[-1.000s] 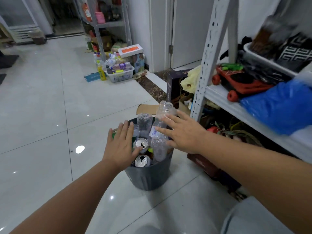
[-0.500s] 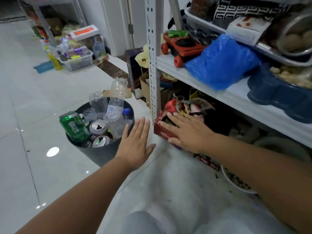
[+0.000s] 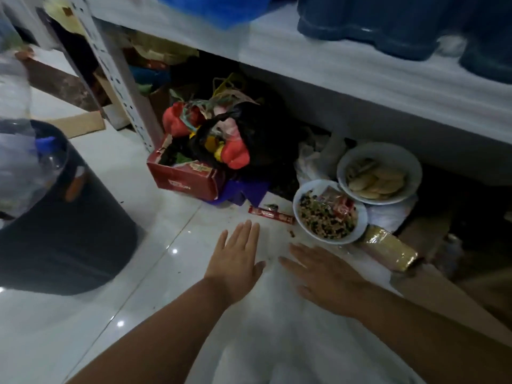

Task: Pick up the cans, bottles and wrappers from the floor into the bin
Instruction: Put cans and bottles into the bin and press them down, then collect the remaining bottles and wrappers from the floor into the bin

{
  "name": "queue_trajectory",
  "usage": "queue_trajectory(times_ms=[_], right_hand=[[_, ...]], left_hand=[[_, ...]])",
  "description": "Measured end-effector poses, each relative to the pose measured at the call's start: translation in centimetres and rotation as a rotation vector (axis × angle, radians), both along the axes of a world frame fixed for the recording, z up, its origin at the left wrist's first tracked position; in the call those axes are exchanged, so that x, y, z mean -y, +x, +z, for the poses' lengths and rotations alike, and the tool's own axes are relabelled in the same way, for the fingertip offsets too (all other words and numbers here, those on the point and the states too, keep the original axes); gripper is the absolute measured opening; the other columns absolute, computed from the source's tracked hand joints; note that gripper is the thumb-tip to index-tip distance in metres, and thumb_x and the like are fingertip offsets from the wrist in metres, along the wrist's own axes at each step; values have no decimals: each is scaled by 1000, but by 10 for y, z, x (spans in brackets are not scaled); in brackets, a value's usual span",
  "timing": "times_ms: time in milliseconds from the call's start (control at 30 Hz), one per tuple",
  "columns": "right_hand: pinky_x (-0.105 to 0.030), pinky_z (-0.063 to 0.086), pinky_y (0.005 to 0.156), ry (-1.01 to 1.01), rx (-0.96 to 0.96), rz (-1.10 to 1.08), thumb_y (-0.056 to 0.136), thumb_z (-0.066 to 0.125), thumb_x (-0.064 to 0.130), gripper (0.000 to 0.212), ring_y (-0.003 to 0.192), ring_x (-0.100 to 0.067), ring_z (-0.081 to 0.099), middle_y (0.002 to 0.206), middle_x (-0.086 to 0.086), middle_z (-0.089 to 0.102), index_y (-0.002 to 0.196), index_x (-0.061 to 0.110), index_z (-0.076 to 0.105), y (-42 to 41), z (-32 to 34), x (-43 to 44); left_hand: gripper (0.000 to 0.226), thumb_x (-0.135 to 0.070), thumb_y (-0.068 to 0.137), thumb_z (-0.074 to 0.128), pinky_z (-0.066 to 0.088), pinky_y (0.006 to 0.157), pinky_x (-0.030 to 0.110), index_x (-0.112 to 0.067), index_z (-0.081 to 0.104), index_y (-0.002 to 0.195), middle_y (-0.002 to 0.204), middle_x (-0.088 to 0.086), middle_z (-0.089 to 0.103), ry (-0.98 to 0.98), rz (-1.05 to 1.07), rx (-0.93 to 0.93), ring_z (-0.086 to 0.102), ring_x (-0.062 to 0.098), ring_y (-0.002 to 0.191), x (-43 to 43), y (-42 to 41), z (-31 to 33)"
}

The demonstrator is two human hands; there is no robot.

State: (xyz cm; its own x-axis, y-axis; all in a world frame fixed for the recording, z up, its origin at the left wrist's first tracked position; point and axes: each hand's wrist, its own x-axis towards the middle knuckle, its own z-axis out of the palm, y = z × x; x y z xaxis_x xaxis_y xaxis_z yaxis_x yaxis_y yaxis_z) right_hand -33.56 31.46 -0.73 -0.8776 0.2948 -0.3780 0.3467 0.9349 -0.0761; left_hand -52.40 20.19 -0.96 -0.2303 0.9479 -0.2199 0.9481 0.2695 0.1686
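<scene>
The left hand (image 3: 238,259) and right hand (image 3: 329,275) are spread flat and empty, low over the floor (image 3: 155,217) in front of the red box (image 3: 185,181). A red wrapper (image 3: 271,214) lies on the floor just right of the box, and the bin (image 3: 69,217) stands well left of it. The step looks like reaching for the wrapper, which next needs a fingertip pinch. The box print ends in "ON"; the wrapper's writing is too blurred to read.

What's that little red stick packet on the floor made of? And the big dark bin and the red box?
Red stick wrapper: probably thin plastic or foil film; it looks glossy, with printing on it.
Bin: likely plastic; its dark grey wall is dull and even, though blurred.
Red box: looks like printed cardboard; the top edge is bent and ragged.
</scene>
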Motion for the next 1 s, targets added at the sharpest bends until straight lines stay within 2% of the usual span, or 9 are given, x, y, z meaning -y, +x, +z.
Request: queue_trajectory(times_ms=[200, 400, 467, 533, 633, 700, 767, 867, 1000], right_hand=[[-32, -2, 114, -92, 53, -194, 94, 43, 42, 73, 145, -16, -8, 159, -1, -10, 150, 31, -2, 53, -68, 1], [-33, -14, 111, -14, 61, -278, 90, 43, 51, 81, 145, -20, -12, 159, -5, -11, 149, 29, -8, 96, -103, -1], [-35, -17, 109, 48, 62, -315, 89, 43, 54, 87, 144, -23, -14, 158, -4, -14, 147, 29, -16, 109, -106, -2], [-38, -10, 113, 58, 53, -421, 87, 46, 55, 96, 144, -25, -14, 157, -3, -20, 138, 32, -32, 120, -108, -1], [-38, 14, 115, 15, 28, -595, 85, 57, 50, 110, 145, -28, -1, 157, -5, -20, 130, 35, -42, 126, -109, 4], [-35, 34, 106, -40, -10, -699, 84, 62, 39, 111, 139, -29, 18, 158, -4, -9, 138, 34, -35, 129, -109, 9], [-29, 44, 92, -53, -43, -747, 83, 61, 25, 103, 126, -25, 35, 154, -5, 7, 146, 29, -20, 130, -109, 15], [-23, 42, 89, -39, -53, -717, 82, 55, 17, 91, 115, -21, 41, 146, -4, 21, 150, 21, -6, 129, -108, 20], [-24, 41, 94, -54, -105, -625, 82, 54, 19, 85, 116, -20, 40, 143, -3, 24, 150, 22, 3, 116, -102, 14]], left_hand=[[77, -45, 97, 35, -6, 116, 41, -17, -15, 149, 159, 7, -14, -164, -91, 22, -11, 22, 146, -45, 18, -58], [78, -43, 97, 37, -1, 118, 43, -13, -12, 150, 159, 9, -9, -185, -101, 22, -7, 24, 147, -82, 26, -86], [77, -42, 97, 38, 0, 118, 43, -13, -10, 150, 160, 9, -8, -178, -98, 51, -5, 24, 147, -84, 32, -93], [76, -42, 98, 37, -1, 117, 42, -13, -10, 150, 160, 10, -7, -184, -121, 80, -5, 24, 147, -82, 44, -97], [74, -41, 99, 34, -3, 117, 39, -13, -11, 150, 159, 10, -10, -202, -221, 79, -7, 24, 147, -80, 67, -99], [73, -40, 99, 33, -3, 118, 39, -13, -12, 150, 159, 10, -11, -204, -260, 76, -8, 24, 146, -81, 78, -99], [73, -39, 99, 33, -3, 118, 40, -13, -12, 150, 159, 10, -11, -200, -265, 73, -8, 23, 146, -83, 84, -98], [74, -39, 99, 35, -3, 117, 40, -13, -11, 150, 159, 10, -10, -197, -237, 62, -7, 24, 147, -87, 83, -99], [74, -33, 97, 40, -1, 117, 42, -13, -8, 150, 159, 11, -6, -182, -165, 37, -5, 25, 147, -98, 65, -104]])
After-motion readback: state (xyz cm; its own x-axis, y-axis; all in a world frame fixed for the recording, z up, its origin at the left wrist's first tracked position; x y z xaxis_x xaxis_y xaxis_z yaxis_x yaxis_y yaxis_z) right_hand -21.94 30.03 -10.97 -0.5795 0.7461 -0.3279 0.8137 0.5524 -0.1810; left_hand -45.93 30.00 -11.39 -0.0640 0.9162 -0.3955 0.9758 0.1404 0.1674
